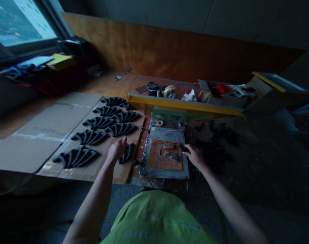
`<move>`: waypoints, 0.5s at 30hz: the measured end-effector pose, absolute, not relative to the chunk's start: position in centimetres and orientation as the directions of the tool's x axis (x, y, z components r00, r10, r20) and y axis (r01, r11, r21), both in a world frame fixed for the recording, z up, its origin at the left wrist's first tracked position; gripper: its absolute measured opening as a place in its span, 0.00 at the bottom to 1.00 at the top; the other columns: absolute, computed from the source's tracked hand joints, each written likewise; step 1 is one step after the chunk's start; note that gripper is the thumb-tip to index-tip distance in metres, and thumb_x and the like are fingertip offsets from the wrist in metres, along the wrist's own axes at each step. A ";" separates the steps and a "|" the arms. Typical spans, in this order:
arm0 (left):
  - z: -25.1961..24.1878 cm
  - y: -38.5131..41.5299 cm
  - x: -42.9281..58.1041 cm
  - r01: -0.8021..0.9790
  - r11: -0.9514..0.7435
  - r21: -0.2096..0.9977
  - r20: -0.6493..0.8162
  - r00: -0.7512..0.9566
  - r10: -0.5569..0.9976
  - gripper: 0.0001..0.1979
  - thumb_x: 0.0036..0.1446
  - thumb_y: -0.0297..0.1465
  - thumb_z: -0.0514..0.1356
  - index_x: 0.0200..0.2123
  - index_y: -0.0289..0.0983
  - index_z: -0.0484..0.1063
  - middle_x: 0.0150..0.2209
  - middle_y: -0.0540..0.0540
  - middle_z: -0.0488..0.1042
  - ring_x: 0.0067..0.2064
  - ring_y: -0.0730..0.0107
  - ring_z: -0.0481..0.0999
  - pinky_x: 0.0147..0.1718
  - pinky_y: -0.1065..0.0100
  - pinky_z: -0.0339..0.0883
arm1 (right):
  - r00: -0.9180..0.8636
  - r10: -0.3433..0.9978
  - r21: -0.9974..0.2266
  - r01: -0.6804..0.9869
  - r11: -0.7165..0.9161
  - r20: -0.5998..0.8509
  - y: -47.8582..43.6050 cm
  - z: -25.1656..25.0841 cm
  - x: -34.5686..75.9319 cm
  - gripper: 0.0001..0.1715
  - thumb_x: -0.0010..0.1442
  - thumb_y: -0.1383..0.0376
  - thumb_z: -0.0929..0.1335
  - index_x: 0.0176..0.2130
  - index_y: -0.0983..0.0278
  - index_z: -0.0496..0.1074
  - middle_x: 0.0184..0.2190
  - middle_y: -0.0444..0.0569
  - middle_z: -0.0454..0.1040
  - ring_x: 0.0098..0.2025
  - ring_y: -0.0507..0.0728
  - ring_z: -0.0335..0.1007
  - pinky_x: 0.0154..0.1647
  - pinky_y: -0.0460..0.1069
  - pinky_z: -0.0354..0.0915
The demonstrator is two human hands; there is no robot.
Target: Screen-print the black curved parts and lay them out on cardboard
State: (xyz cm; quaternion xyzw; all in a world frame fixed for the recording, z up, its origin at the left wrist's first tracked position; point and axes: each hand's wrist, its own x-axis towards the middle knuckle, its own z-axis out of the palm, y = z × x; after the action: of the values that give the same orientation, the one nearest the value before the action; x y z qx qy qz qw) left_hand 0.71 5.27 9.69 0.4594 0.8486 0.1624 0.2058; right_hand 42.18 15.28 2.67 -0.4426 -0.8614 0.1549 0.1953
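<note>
My left hand (117, 148) rests on a black curved piece (126, 153) lying on a cardboard sheet (93, 169), fingers bent over it. Several fanned groups of the same black pieces (89, 136) lie in rows on that cardboard. My right hand (194, 155) pinches a small black piece (183, 148) at the right edge of a grey metal plate (167, 171) with an orange-brown panel (164, 159). A yellow-framed screen (182, 105) stands raised behind the plate.
A dim heap of black pieces (218, 139) lies right of the plate. Behind the screen stand a black jar (152, 88), a tape roll (170, 90) and a white bottle (188, 95). A cluttered box (225, 93) sits at the back right; a window (19, 20) is at upper left.
</note>
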 end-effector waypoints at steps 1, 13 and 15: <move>11.1 6.6 1.8 0.675 0.467 0.571 -0.160 -0.467 0.870 0.32 0.63 0.51 0.39 0.48 0.34 0.71 0.26 0.42 0.76 0.27 0.63 0.77 0.27 0.66 0.67 | -0.576 0.784 -0.444 0.654 0.612 0.232 14.7 2.9 40.1 0.18 0.60 0.68 0.69 0.50 0.58 0.73 0.41 0.49 0.76 0.45 0.57 0.71 0.47 0.52 0.67; 19.2 8.3 8.6 -0.055 -0.056 0.997 0.027 -0.426 0.904 0.34 0.57 0.58 0.48 0.42 0.34 0.74 0.27 0.46 0.77 0.26 0.70 0.74 0.26 0.71 0.67 | -0.687 0.667 -0.220 0.631 0.744 0.288 13.4 4.9 34.6 0.14 0.62 0.70 0.66 0.46 0.62 0.77 0.40 0.48 0.79 0.44 0.54 0.72 0.48 0.51 0.70; 17.1 6.1 8.2 -0.008 0.066 0.998 -0.063 -0.408 0.911 0.33 0.55 0.58 0.51 0.42 0.34 0.76 0.31 0.45 0.78 0.31 0.67 0.76 0.30 0.70 0.68 | -0.516 0.771 -0.246 0.746 0.618 0.373 14.9 5.9 36.7 0.16 0.66 0.67 0.61 0.39 0.68 0.77 0.32 0.45 0.80 0.37 0.51 0.74 0.41 0.47 0.72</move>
State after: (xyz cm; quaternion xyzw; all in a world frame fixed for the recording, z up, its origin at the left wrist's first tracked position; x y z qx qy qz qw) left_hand 8.24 6.05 17.06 0.3694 0.6111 0.5751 0.3993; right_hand 36.68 14.88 5.90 -0.4360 -0.8702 0.0272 0.2278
